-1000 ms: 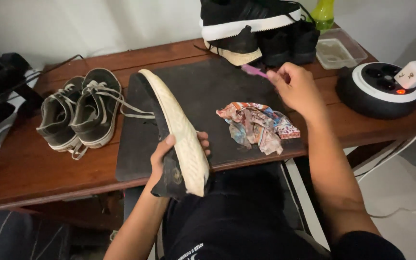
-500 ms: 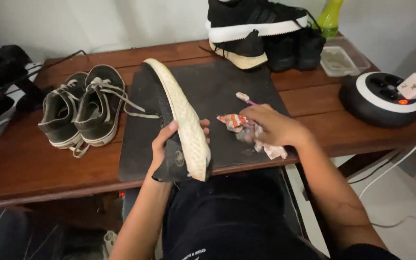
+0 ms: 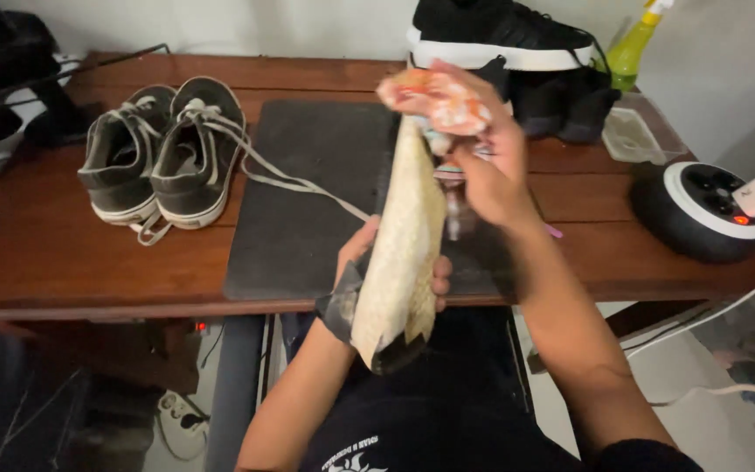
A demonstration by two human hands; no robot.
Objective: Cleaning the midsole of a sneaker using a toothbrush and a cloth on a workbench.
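My left hand (image 3: pixel 369 262) grips a long shoe insole (image 3: pixel 404 245), pale on its face with a dark backing, holding it tilted up over the dark mat (image 3: pixel 308 201). My right hand (image 3: pixel 487 166) is closed on a crumpled orange, pink and white patterned cloth (image 3: pixel 439 100) and presses it against the insole's upper end. A pair of dark grey lace-up sneakers (image 3: pixel 163 153) with white laces sits on the wooden table (image 3: pixel 37 253) to the left of the mat.
Black shoes with a white sole (image 3: pixel 517 44) stand at the table's back. A yellow-green spray bottle (image 3: pixel 635 44), a clear plastic lid (image 3: pixel 635 135) and a round black-and-white socket unit (image 3: pixel 709 210) with a plug are at the right. Dark bags (image 3: pixel 2 79) lie far left.
My right hand picked the patterned cloth up off the mat and brought it to the insole's top. My left hand raised the insole more upright, closer to me.
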